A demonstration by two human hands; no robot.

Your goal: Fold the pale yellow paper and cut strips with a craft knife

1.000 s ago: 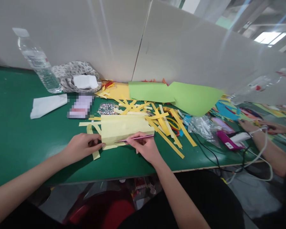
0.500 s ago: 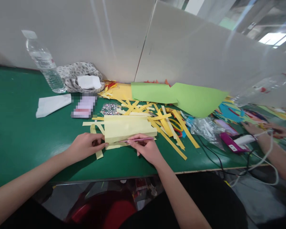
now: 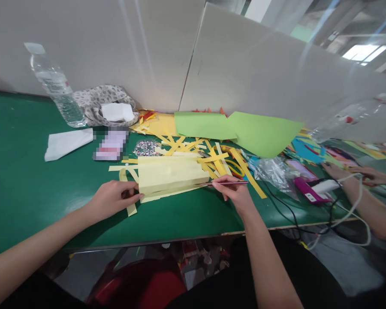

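Observation:
A pale yellow sheet of paper [image 3: 172, 171], folded along its near side, lies on the green table [image 3: 180, 219]. My left hand [image 3: 117, 197] pinches the sheet's left edge at the fold. In my right hand [image 3: 231, 191] is a thin pinkish stick [image 3: 234, 183], held like a pen; its tip reaches the right end of the fold. I cannot tell whether it is a pen or another slim tool. A pale paper strip [image 3: 131, 210] pokes out beneath my left hand. Yellow paper strips [image 3: 217, 156] lie jumbled behind and right of the sheet.
Farther back are green paper [image 3: 260, 133], a phone [image 3: 111, 145], a tissue [image 3: 69, 141], a patterned cloth bag [image 3: 107, 94] and a water bottle [image 3: 56, 86]. To the right lie clear plastic wrap [image 3: 276, 171], a magenta device [image 3: 309, 191] with cables, and a co-worker's hands [image 3: 337, 174].
My right hand has slid rightwards along the fold with the stick, from the sheet's middle to its right end. My left hand stays on the left edge. The view shifted slightly.

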